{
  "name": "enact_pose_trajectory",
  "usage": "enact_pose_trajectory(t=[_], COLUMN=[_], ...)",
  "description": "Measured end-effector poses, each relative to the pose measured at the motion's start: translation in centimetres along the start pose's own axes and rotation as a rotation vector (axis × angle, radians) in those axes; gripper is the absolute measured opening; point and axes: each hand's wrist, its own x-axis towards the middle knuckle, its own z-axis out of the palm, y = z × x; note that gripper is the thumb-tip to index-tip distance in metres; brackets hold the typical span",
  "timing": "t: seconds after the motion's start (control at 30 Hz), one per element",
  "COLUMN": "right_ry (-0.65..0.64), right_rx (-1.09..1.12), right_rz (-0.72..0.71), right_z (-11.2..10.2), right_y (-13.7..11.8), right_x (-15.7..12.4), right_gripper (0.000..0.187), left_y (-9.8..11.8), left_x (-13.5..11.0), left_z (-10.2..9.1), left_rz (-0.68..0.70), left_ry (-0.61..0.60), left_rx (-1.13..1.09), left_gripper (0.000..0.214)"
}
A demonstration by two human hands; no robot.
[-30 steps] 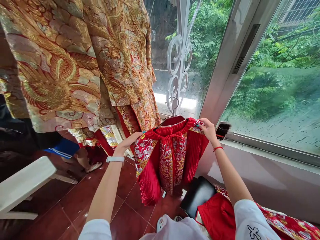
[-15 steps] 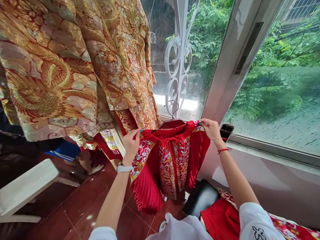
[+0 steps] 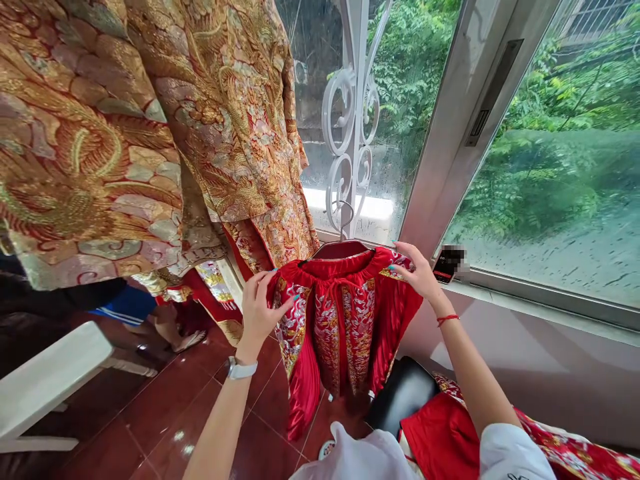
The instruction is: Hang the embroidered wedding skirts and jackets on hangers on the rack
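Note:
A red embroidered skirt [image 3: 344,320] with pleated sides and a gathered waistband hangs in front of me from a hanger [image 3: 343,248]. At the left end of the waistband is my left hand [image 3: 257,313], its thumb apart from the fingers and resting against the embroidered panel. My right hand [image 3: 417,270] is at the waistband's right end, with thumb and forefinger spread. Neither hand is pinching the cloth. A red tie cord lies down the skirt's front.
Gold embroidered robes [image 3: 225,113] hang at the left. Beyond them a person's leg [image 3: 173,327] shows near a white bench [image 3: 50,377]. A phone [image 3: 445,265] leans on the window sill. Below are a black seat [image 3: 404,393] and folded red cloth [image 3: 443,433].
Both hands have released their pinch on the waistband corners, and their fingers are now spread. The skirt's sides have dropped inward, and its left pleats hang narrower.

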Motion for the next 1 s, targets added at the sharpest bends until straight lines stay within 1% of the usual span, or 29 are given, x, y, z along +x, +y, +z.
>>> enact_pose_trajectory(t=[0.07,0.1,0.13,0.2,0.27,0.3,0.33,0.4,0.47,0.5,0.57,0.6,0.67,0.7,0.77,0.8,0.83,0.9,0.97,1.0], right_ry=[-0.002,0.002,0.007,0.002,-0.011,-0.021,-0.028,-0.033,-0.029,-0.027,-0.03,-0.035,-0.057,-0.077,-0.135,-0.166,-0.196,-0.252,-0.301,-0.321], right_rx=[-0.165,-0.238,-0.287,-0.308,-0.257,-0.216,-0.171,-0.088,-0.022,0.001,0.024,0.028,0.032,0.037,0.057,0.071,0.089,0.128,0.162,0.175], right_rz=[-0.067,-0.083,-0.087,-0.075,-0.058,-0.053,-0.048,-0.036,-0.021,-0.013,-0.008,-0.013,-0.03,-0.038,-0.046,-0.045,-0.04,-0.025,-0.001,0.013], right_z=[0.8,1.2,1.5,1.8,1.8,1.7,1.7,1.7,1.8,1.9,2.0,2.0,1.8,1.6,1.2,1.0,0.8,0.4,-0.1,-0.3], right_y=[-1.4,-2.1,-2.7,-3.4,-3.6,-3.5,-3.3,-2.7,-2.1,-1.8,-1.4,-1.3,-1.2,-1.2,-1.3,-1.4,-1.5,-1.7,-1.9,-1.9], right_x=[-0.3,-0.4,-0.4,-0.4,-0.2,-0.1,0.1,0.4,0.7,0.8,1.0,1.1,1.2,1.3,1.5,1.7,1.7,1.8,1.9,1.9], right_gripper=[0.062,0.064,0.063,0.057,0.05,0.047,0.045,0.043,0.043,0.043,0.044,0.044,0.045,0.045,0.045,0.044,0.043,0.041,0.041,0.041], left_y=[0.2,0.3,0.4,0.8,1.3,1.6,1.8,2.1,2.0,1.8,1.3,0.9,0.1,-0.5,-1.7,-2.5,-3.3,-4.8,-6.1,-6.5], left_x=[-0.1,-0.1,-0.1,-0.3,-1.0,-1.4,-2.0,-3.0,-3.9,-4.2,-4.5,-4.4,-3.4,-2.5,0.0,1.3,2.6,4.5,4.9,4.6], left_z=[0.0,-0.1,-0.3,-0.8,-1.3,-1.4,-1.3,-0.7,0.2,0.5,0.3,-0.3,-2.2,-3.4,-5.5,-6.2,-6.5,-6.1,-4.8,-4.0], left_rz=[-0.027,-0.042,-0.054,-0.075,-0.14,-0.2,-0.273,-0.431,-0.574,-0.632,-0.711,-0.729,-0.73,-0.715,-0.664,-0.63,-0.598,-0.568,-0.596,-0.623], left_ry=[-0.042,-0.052,-0.061,-0.046,0.01,0.024,0.014,-0.081,-0.193,-0.225,-0.26,-0.262,-0.237,-0.214,-0.17,-0.174,-0.208,-0.342,-0.465,-0.497], left_rx=[-0.001,0.0,0.0,-0.008,-0.043,-0.068,-0.1,-0.212,-0.385,-0.479,-0.623,-0.656,-0.65,-0.622,-0.553,-0.528,-0.518,-0.535,-0.584,-0.606], left_gripper=[0.047,0.042,0.038,0.037,0.033,0.031,0.03,0.031,0.037,0.04,0.043,0.044,0.043,0.042,0.041,0.04,0.039,0.04,0.044,0.047])
